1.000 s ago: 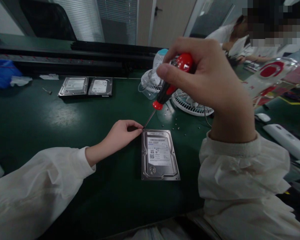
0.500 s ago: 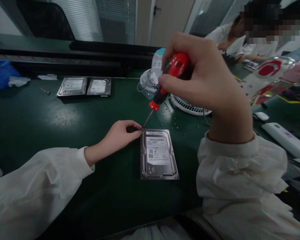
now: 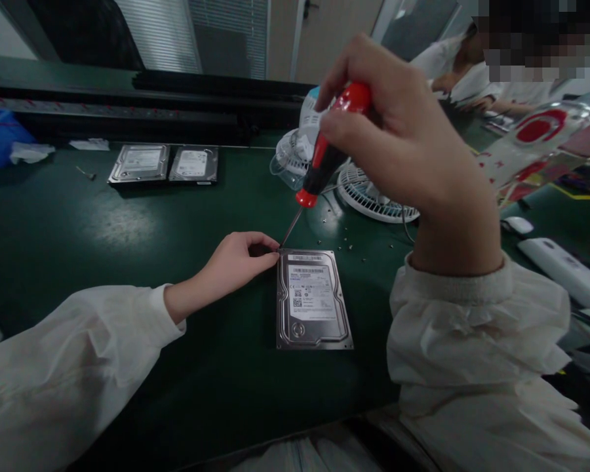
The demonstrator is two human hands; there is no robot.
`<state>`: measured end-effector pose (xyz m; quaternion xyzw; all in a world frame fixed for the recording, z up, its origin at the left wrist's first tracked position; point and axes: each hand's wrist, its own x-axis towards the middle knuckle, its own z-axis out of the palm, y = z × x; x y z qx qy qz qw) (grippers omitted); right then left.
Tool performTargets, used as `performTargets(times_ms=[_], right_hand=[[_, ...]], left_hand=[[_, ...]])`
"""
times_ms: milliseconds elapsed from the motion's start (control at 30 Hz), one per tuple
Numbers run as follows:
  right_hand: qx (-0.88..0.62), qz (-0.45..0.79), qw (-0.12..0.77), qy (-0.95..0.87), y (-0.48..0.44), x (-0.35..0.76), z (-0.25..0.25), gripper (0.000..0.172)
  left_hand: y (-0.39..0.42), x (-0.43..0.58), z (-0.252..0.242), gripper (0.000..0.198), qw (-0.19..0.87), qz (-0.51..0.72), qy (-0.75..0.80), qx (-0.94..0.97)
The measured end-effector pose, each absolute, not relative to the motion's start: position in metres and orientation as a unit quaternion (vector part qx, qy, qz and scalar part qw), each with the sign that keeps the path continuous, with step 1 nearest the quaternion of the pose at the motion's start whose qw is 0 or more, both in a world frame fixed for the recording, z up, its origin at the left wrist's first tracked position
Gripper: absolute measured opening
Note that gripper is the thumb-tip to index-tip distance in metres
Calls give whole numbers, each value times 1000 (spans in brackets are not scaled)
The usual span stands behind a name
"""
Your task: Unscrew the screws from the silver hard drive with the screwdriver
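Note:
A silver hard drive (image 3: pixel 314 308) with a white label lies flat on the green table. My right hand (image 3: pixel 393 124) is wrapped around the red and black handle of a screwdriver (image 3: pixel 327 154). Its thin shaft slants down to the drive's top-left corner. At that same corner, the thumb and forefinger of my left hand (image 3: pixel 243 262) are pinched together beside the screwdriver tip. Whatever lies between those fingertips is too small to make out. Several tiny screws (image 3: pixel 350 247) are scattered on the table beyond the drive.
Two more hard drives, one (image 3: pixel 140 162) beside the other (image 3: pixel 194 164), lie at the back left. A small white fan (image 3: pixel 373 203) stands behind my right hand. A plastic bottle (image 3: pixel 535 137), a mouse (image 3: pixel 520 225) and a white power strip (image 3: pixel 565 269) are at right. Other people sit beyond.
My right hand has risen slightly, its fingers and thumb sitting higher as the handle turns. The screwdriver tip and my left hand stay at the drive's corner. The view has shifted a little.

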<state>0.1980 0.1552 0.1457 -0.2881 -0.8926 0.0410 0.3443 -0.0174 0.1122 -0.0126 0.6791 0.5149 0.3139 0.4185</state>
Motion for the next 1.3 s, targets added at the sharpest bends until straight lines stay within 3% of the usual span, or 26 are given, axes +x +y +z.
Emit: performTargets(times_ms=[67, 300, 433, 533, 600, 700, 800, 1033, 1100, 1200, 1300], right_hand=[[-299, 32, 368, -880, 157, 198, 145, 17], [-284, 65, 334, -896, 153, 201, 149, 8], [-306, 33, 378, -873, 155, 199, 147, 26], [-281, 29, 369, -885, 156, 199, 146, 5], [-267, 37, 358, -894, 155, 199, 146, 17], [-287, 34, 360, -887, 155, 199, 145, 4], [-317, 9, 362, -877, 154, 198, 146, 19], [-301, 25, 326, -896, 152, 201, 149, 8], [-326, -6, 346, -880, 152, 200, 148, 21], [-300, 18, 353, -886, 153, 198, 145, 8], [-252, 62, 361, -896, 153, 194, 143, 16]], left_hand=[[112, -17, -11, 29, 415, 313, 515, 682], [112, -17, -11, 29, 426, 313, 514, 676], [112, -18, -13, 31, 423, 314, 512, 678], [112, -17, -14, 30, 422, 317, 515, 675], [112, -17, -14, 30, 422, 317, 514, 676], [111, -16, -13, 29, 420, 317, 516, 676], [111, -17, -12, 30, 419, 313, 516, 678], [112, -17, -13, 31, 424, 314, 516, 674], [112, -18, -13, 31, 416, 311, 520, 678], [112, -18, -13, 32, 413, 309, 517, 683], [111, -18, -13, 33, 424, 312, 510, 680]])
